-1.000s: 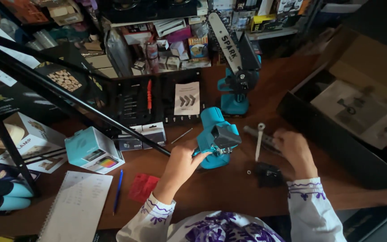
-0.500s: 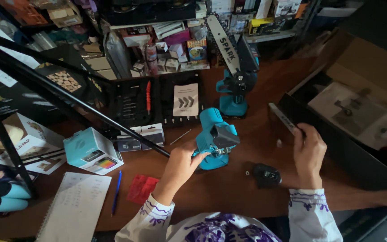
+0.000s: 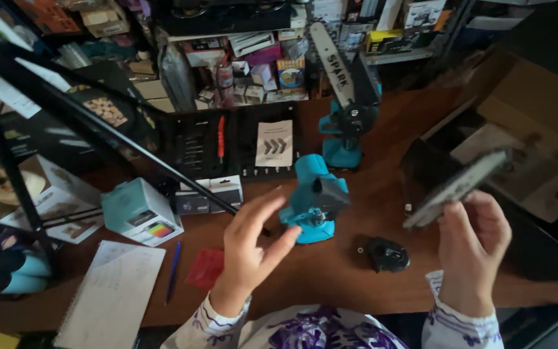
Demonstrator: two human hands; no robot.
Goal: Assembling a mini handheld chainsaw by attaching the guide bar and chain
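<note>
My right hand (image 3: 476,242) holds up a flat grey saw bar (image 3: 458,187), raised off the table and blurred. My left hand (image 3: 250,245) hovers with fingers apart, just left of a teal cordless tool body (image 3: 314,197) that lies on the brown table (image 3: 330,271); it holds nothing. A small black cover part (image 3: 389,254) sits on the table between my hands. Behind it stands a second teal mini chainsaw (image 3: 347,126) with its bar pointing up.
An open black tool case (image 3: 227,145) with a red-handled tool and a leaflet lies behind. A teal box (image 3: 140,212), notebook (image 3: 111,297), blue pen (image 3: 172,271) and red card (image 3: 206,267) are at left. A black tripod leg (image 3: 117,136) crosses. A cardboard box (image 3: 537,129) is at right.
My right hand has lifted the saw bar off the table and swung it up to the right. My left hand has come off the teal tool body and spread its fingers.
</note>
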